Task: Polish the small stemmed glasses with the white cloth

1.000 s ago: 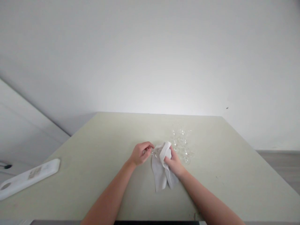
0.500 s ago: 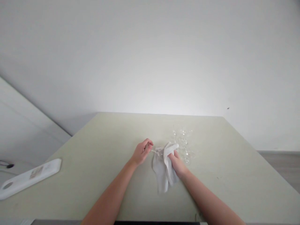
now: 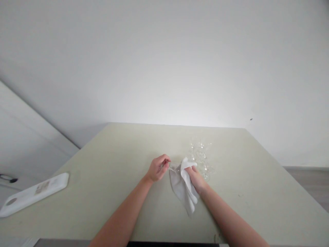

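Note:
Near the middle of the table, my left hand is closed around one end of a clear glass; its exact shape is hard to make out. My right hand grips a white cloth, with the fingers partly covered by its folds. The cloth is pressed against the right end of the glass and hides that part, while its lower corner hangs toward me. Just behind and right of my right hand, several clear glass pieces stand close together, their outlines faint against the table.
The pale table reaches back to a white wall. On its left edge lies a long white object with a round hole and a label. A dark oval item is beyond that edge.
My left hand and the glass have shifted slightly right. The cloth has swung, its hanging corner now further right and lower. The glass pieces behind have not moved.

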`<control>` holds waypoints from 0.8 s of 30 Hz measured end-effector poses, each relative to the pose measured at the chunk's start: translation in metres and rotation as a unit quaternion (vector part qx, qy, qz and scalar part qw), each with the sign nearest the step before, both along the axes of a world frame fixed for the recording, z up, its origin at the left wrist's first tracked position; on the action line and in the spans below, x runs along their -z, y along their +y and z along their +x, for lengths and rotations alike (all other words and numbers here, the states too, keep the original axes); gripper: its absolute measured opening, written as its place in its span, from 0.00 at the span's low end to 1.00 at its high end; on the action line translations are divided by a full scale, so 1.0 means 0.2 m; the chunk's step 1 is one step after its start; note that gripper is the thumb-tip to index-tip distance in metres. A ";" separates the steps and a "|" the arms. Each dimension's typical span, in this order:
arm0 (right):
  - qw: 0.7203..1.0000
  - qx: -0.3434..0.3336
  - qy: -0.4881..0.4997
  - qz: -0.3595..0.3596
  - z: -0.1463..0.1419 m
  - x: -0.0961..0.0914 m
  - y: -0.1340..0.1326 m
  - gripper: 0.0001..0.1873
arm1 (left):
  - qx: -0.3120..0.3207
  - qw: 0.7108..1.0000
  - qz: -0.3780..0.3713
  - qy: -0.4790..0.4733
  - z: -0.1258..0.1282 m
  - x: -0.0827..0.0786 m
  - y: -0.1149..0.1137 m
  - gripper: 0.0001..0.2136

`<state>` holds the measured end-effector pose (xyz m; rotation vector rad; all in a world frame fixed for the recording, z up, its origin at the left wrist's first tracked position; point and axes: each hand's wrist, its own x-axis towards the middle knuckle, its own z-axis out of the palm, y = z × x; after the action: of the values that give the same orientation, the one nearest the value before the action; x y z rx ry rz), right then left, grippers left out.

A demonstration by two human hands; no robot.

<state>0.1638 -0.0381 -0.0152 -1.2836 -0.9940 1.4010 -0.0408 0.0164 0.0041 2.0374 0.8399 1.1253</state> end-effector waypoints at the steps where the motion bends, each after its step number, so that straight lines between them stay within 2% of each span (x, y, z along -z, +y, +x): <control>1: 1.000 -0.005 -0.005 0.007 0.00 0.00 0.00 0.18 | -0.006 1.000 -0.002 -0.002 0.00 0.00 0.00 0.18; 5: 0.984 -0.044 -0.064 0.162 0.00 0.01 0.00 0.26 | -0.053 0.992 -0.111 -0.012 0.02 0.01 0.03 0.22; 7: 0.977 -0.056 -0.062 0.196 -0.01 0.03 0.01 0.29 | -0.058 0.988 -0.142 -0.018 0.02 0.01 0.03 0.23; 9: 0.987 -0.029 -0.036 0.151 -0.01 0.04 0.02 0.24 | -0.045 0.991 -0.122 -0.029 0.01 0.01 0.02 0.22; 12: 0.999 0.025 0.002 0.029 -0.01 0.05 0.02 0.19 | -0.024 0.998 -0.048 -0.040 0.01 0.01 0.01 0.21; 14: 0.999 0.022 -0.015 0.042 -0.01 0.04 0.02 0.18 | -0.023 0.998 -0.052 -0.032 0.02 0.02 0.01 0.21; 17: 0.980 -0.008 -0.081 0.180 0.00 0.03 0.02 0.24 | -0.036 0.988 -0.151 -0.022 0.03 0.04 0.04 0.23; 19: 0.973 -0.023 -0.089 0.210 0.00 0.02 0.02 0.28 | -0.035 0.981 -0.190 -0.028 0.03 0.05 0.05 0.24; 20: 0.977 -0.021 -0.081 0.196 0.00 0.02 0.02 0.25 | -0.028 0.982 -0.183 -0.033 0.03 0.05 0.05 0.24; 22: 0.990 -0.005 -0.062 0.129 0.00 0.02 0.02 0.17 | -0.011 0.991 -0.123 -0.047 0.02 0.04 0.03 0.23; 24: 0.996 0.009 -0.058 0.069 0.00 0.03 0.02 0.14 | -0.009 0.996 -0.063 -0.055 0.01 0.03 0.01 0.24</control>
<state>0.1631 -0.0351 -0.0214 -1.2780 -1.1342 1.2332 -0.0390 0.0190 -0.0009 1.8505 0.8525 1.1538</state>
